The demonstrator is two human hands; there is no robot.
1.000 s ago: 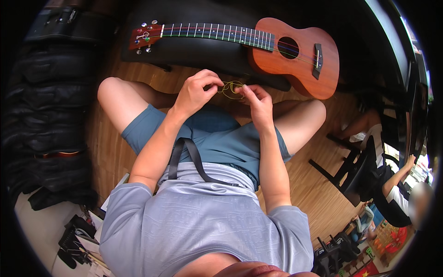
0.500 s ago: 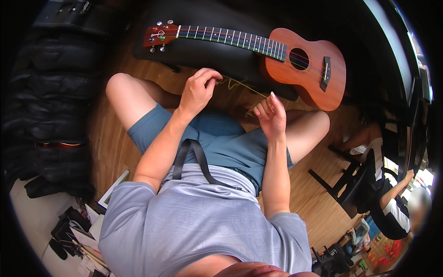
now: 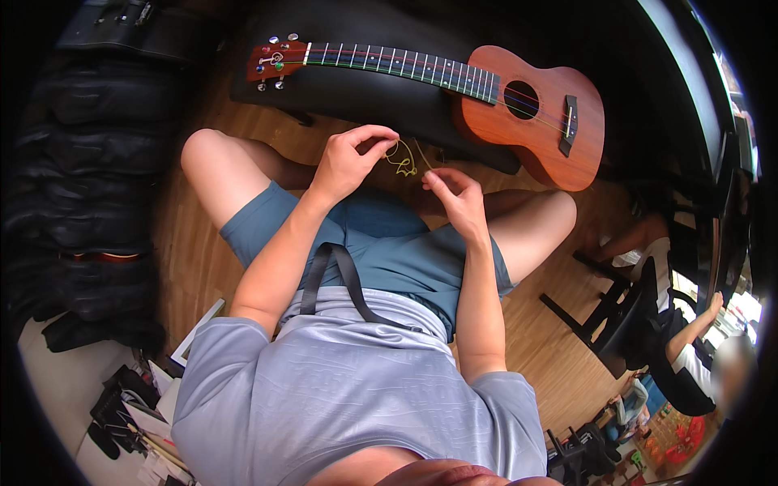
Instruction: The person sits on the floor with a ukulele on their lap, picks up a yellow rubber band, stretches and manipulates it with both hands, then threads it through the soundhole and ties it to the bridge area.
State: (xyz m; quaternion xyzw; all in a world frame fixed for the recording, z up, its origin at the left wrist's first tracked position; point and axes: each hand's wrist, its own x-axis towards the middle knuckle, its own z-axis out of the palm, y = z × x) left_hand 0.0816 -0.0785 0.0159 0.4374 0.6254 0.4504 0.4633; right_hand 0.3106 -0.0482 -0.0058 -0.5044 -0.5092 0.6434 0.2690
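Note:
Between my hands hangs a thin yellow-green instrument string [image 3: 404,168], its slack curled into loops. My left hand [image 3: 350,160] pinches one part of it with thumb and fingertips, above my lap. Lower and to the right, my right hand [image 3: 459,199] pinches another part between thumb and forefinger. Beyond both hands a reddish-brown ukulele [image 3: 545,134] lies face up on a black padded bench [image 3: 356,99]. Its headstock [image 3: 274,61] with several tuning pegs points left, and its body lies at the right. Coloured strings run along the neck to the dark bridge [image 3: 569,126].
Black instrument cases [image 3: 81,162] line the left side. Papers and small items [image 3: 150,405] lie at the lower left. On the right, a seated person [image 3: 689,340] is beside a black stool [image 3: 604,316]. Wooden floor [image 3: 194,243] surrounds my legs.
My right hand has moved left and slightly down, closer to my left hand. The string, stretched nearly straight before, now hangs slack in loops.

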